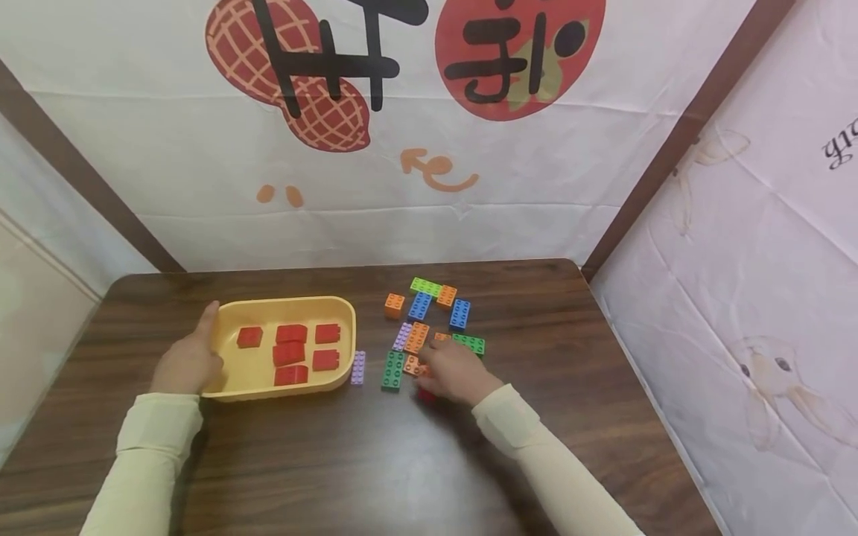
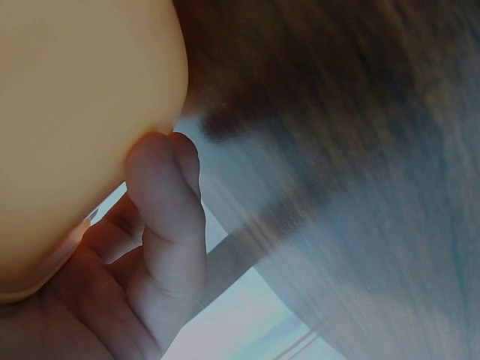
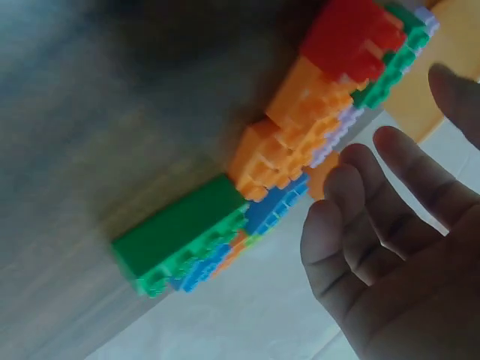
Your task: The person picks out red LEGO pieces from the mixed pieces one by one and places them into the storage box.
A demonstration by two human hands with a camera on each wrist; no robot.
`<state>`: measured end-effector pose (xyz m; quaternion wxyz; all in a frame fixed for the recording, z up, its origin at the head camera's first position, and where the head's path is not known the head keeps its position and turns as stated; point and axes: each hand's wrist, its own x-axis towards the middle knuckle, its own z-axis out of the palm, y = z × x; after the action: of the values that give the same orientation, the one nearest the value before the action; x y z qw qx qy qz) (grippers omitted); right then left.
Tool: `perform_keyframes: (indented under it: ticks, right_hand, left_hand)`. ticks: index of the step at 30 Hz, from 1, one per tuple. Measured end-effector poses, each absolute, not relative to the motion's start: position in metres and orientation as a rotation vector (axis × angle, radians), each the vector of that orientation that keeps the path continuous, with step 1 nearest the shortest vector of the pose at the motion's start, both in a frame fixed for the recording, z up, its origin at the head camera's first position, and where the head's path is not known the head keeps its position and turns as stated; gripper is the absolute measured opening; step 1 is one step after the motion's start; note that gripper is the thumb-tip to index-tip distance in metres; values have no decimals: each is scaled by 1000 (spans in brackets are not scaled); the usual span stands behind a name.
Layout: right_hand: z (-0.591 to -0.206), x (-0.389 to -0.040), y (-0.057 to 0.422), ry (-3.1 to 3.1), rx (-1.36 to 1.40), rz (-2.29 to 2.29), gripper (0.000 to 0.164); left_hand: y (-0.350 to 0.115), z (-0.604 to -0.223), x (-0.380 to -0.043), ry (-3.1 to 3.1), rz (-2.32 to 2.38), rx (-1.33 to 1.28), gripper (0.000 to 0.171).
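Note:
A yellow plastic basin (image 1: 288, 393) holds several red toy bricks (image 1: 290, 352). My left hand (image 1: 186, 363) grips its left wall, with the thumb over the inside; in the left wrist view the fingers (image 2: 165, 187) press against the outside. My right hand (image 1: 458, 370) is over the loose bricks, fingers spread and nothing between them. In the right wrist view, a red brick (image 3: 349, 41) stands beside orange bricks (image 3: 300, 94), apart from the fingertips. From the head, that red brick is mostly hidden under the right hand.
Around the right hand lie dark green bricks (image 1: 392, 371), blue bricks (image 1: 420, 306), a lime brick (image 1: 425, 286) and orange bricks (image 1: 394, 304). A purple brick (image 1: 358, 368) is close to the basin's right wall. Behind the brown wooden table (image 1: 375, 476) hangs a printed white cloth (image 1: 402, 231).

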<state>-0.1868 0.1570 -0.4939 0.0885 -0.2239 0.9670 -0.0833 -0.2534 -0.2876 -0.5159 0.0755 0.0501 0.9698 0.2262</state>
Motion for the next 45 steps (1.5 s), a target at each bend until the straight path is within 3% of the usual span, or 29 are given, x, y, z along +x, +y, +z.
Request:
perform_keyframes:
  ticks: [12,17,27,34,45]
  right_hand:
    - [-511,-166,154,2867,-687,-47,47]
    - [-511,-167,155,2839,-677,-105,43]
    - [-494,-178,160,2828,-610,-431,33]
    - [-480,-192,150,2851,-566,-514,45]
    - [-456,-222,105,2901,-674,-536,45]
  left_hand:
    - [-289,-516,-255,2917,675,139,102]
    - [-288,-513,-254,2902,666,127,101]
    - [-289,-511,-254,2882,664,99,102]
    - [-290,-513,-251,2870,688,88,101]
    - [-289,-514,-251,2901,718,105,100]
